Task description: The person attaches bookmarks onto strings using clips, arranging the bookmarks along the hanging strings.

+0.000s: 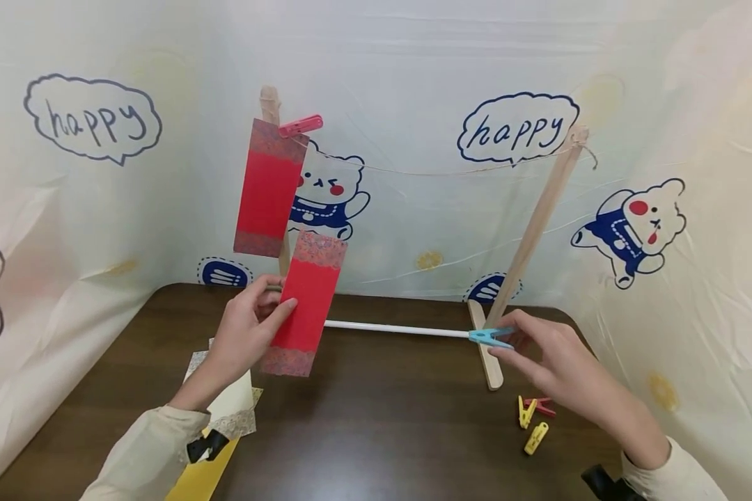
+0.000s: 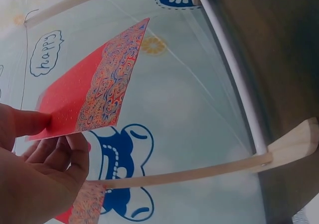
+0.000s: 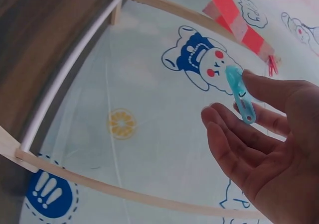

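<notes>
My left hand [image 1: 243, 335] pinches a red paper strip [image 1: 307, 306] with patterned bands at both ends, thumb on its front face. In the left wrist view the strip [image 2: 94, 84] is tilted, clear of the string. Between thumb and fingers my right hand [image 1: 558, 355] holds a light blue clothespin [image 1: 490, 337], which also shows in the right wrist view as a blue clothespin [image 3: 241, 94]. A second red strip [image 1: 268, 191] hangs at the left post, held by a pink clothespin [image 1: 301, 126] on the string [image 1: 413, 172].
Two wooden posts, the right post [image 1: 539, 223] leaning, carry the string; a white rod [image 1: 401, 328] joins them low down. On the brown table [image 1: 376, 445] lie a yellow clothespin [image 1: 536, 439], another yellow and a red one, and a white patterned paper [image 1: 233, 403] over yellow paper [image 1: 209, 470].
</notes>
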Demonstrator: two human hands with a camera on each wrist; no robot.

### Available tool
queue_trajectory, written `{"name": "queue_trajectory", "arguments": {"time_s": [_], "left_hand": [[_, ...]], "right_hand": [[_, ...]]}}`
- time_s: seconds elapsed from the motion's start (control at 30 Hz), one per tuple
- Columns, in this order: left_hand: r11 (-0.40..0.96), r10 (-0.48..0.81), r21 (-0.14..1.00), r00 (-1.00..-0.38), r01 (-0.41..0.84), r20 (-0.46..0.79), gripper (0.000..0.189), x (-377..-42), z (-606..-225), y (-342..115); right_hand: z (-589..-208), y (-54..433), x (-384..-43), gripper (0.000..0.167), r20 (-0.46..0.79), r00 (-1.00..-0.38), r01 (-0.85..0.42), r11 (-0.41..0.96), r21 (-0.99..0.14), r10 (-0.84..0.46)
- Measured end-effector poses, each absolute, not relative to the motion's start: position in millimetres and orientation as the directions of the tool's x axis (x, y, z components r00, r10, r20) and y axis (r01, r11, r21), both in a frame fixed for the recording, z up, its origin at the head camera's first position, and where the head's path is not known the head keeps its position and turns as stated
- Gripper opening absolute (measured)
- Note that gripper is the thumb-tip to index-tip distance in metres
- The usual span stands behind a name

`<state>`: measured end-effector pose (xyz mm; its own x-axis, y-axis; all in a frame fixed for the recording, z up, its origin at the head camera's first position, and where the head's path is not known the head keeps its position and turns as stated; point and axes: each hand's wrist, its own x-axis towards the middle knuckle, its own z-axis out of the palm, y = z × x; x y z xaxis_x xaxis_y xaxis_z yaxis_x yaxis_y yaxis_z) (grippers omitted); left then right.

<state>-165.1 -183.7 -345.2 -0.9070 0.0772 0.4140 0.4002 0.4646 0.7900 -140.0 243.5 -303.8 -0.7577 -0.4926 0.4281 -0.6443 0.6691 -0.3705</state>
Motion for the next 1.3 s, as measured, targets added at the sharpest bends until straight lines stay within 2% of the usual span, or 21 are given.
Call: {"name": "queue_trajectory", "arguments": {"time_s": [0.23,0.43,0.6,0.9,1.3], "left_hand": [[0.467,0.089,0.786,-0.906,0.405,0.414,0.037,-176,-335,-184],[0.475,0.092,0.770,-0.894,0.426,0.438,0.037,-184,-326,-185],[0.460,0.089,0.774,-0.890,0.436,0.448,0.039,-192,-320,-184],[0.424,0.091,0.782,-0.880,0.457,0.466,0.040,-205,-310,-178],[0.421,0.085,0.770,-0.865,0.480,0.494,0.041,-219,-303,-173]], "right_hand": [[-286,238,-148,0.023,0.509,-0.696,-0.689,0.672,-0.271,-0.507],[-278,229,-153,0.036,0.556,-0.647,-0.725,0.647,-0.236,-0.522],[-272,222,-156,0.043,0.575,-0.625,-0.753,0.602,-0.266,-0.528],[-260,212,-167,0.034,0.602,-0.628,-0.740,0.619,-0.265,-0.493],[-253,191,-188,0.032,0.732,-0.550,-0.809,0.472,-0.349,-0.402]]}}
